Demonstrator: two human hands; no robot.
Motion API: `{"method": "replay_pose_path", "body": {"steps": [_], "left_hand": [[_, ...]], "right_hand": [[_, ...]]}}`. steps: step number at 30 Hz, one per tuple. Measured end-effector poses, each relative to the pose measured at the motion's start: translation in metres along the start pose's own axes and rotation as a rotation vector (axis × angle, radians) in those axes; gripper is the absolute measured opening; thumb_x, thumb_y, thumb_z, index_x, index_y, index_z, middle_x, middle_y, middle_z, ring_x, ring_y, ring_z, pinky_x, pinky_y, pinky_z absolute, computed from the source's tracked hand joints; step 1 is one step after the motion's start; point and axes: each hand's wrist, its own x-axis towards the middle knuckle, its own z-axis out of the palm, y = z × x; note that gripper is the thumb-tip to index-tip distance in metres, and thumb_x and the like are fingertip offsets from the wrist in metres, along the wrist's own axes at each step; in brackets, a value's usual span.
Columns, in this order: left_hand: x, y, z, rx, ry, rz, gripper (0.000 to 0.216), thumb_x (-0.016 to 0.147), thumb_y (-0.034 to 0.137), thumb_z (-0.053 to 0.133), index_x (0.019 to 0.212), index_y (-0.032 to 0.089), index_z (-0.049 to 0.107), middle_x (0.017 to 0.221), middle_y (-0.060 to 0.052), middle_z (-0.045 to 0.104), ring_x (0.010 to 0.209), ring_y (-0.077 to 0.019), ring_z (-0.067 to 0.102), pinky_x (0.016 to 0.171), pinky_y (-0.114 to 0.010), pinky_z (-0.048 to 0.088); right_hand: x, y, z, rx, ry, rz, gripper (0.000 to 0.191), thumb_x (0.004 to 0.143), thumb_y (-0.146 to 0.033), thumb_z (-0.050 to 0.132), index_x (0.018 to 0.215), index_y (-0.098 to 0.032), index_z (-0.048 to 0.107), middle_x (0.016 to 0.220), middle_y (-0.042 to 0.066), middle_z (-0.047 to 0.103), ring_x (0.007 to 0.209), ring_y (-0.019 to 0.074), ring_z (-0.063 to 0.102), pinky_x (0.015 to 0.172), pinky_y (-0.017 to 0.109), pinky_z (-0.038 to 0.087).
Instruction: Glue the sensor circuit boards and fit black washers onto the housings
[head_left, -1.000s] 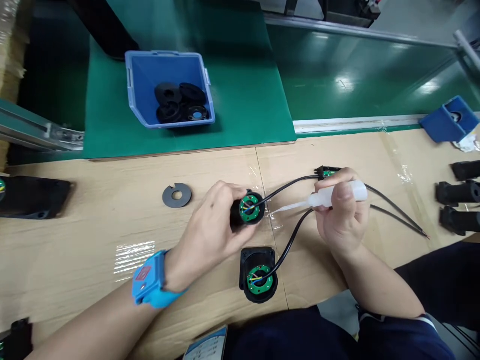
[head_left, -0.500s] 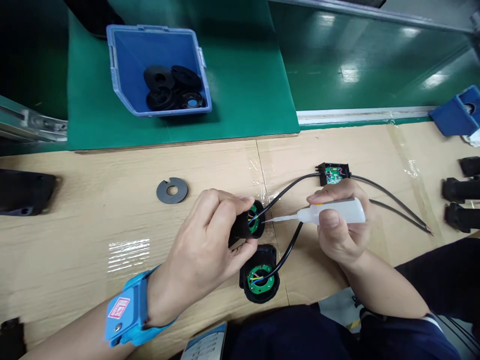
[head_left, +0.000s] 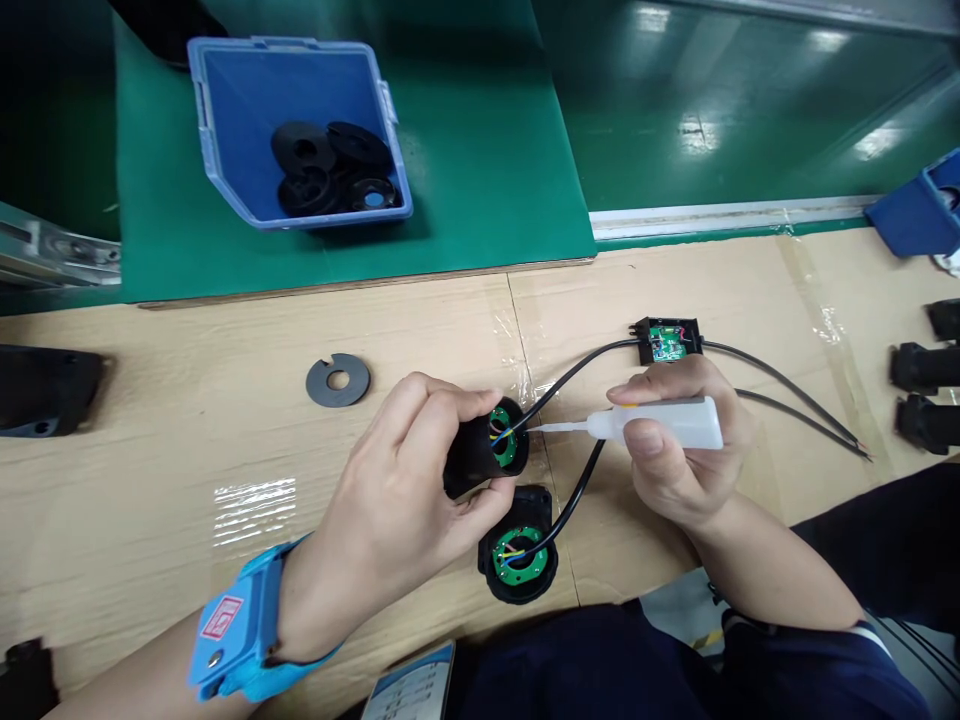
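Observation:
My left hand (head_left: 416,470) is closed round a black cylindrical housing (head_left: 469,455), tilted so its open end faces right. Inside that end sits a green ring-shaped circuit board (head_left: 501,447) with thin coloured wires and a black cable (head_left: 570,378). In my right hand (head_left: 686,450) is a white squeeze bottle (head_left: 675,424), its thin nozzle pointing left at the housing's rim; whether it touches I cannot tell. Just below lies a second black housing (head_left: 487,560) with a green board (head_left: 525,570) and its own cable. A small black box (head_left: 643,350) with an exposed circuit board lies beyond my right hand.
A dark grey notched ring (head_left: 339,381) lies on the cardboard left of my hands. Behind, a blue bin (head_left: 225,170) holds several black discs. Black parts (head_left: 49,390) sit at the left edge, more black housings (head_left: 926,368) at the right, near another blue bin (head_left: 907,215).
The housing in my left hand has turned slightly, showing more of its side. The bottle's nozzle has risen a little along the rim. The whole view has shifted slightly.

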Motion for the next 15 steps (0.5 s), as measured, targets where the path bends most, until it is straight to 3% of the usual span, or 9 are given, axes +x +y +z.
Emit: {"method": "replay_pose_path", "body": {"steps": [8,15], "left_hand": [[0.0034,0.001,-0.0022,-0.11,-0.041,-0.091,0.04,0.08,0.029,0.075,0.117,0.028,0.058,0.099,-0.003,0.067,0.09,-0.0233,0.069,0.075,-0.04,0.062],[0.0055,-0.0074,0.0028,-0.259,-0.166,-0.144,0.046,0.082,0.034,0.082,0.125,0.029,0.064,0.123,-0.002,0.074,0.115,-0.0266,0.07,0.101,-0.046,0.059]], "right_hand": [[0.0001,-0.0002,-0.0008,-0.05,0.008,-0.059,0.02,0.094,-0.041,0.071,0.11,-0.03,0.073,0.082,0.004,0.074,0.066,0.0203,0.068,0.05,0.036,0.053],[0.0037,-0.0019,0.0086,0.236,0.173,0.17,0.023,0.091,-0.049,0.073,0.093,-0.026,0.073,0.075,0.0,0.067,0.055,0.0132,0.057,0.045,0.03,0.042]]}}
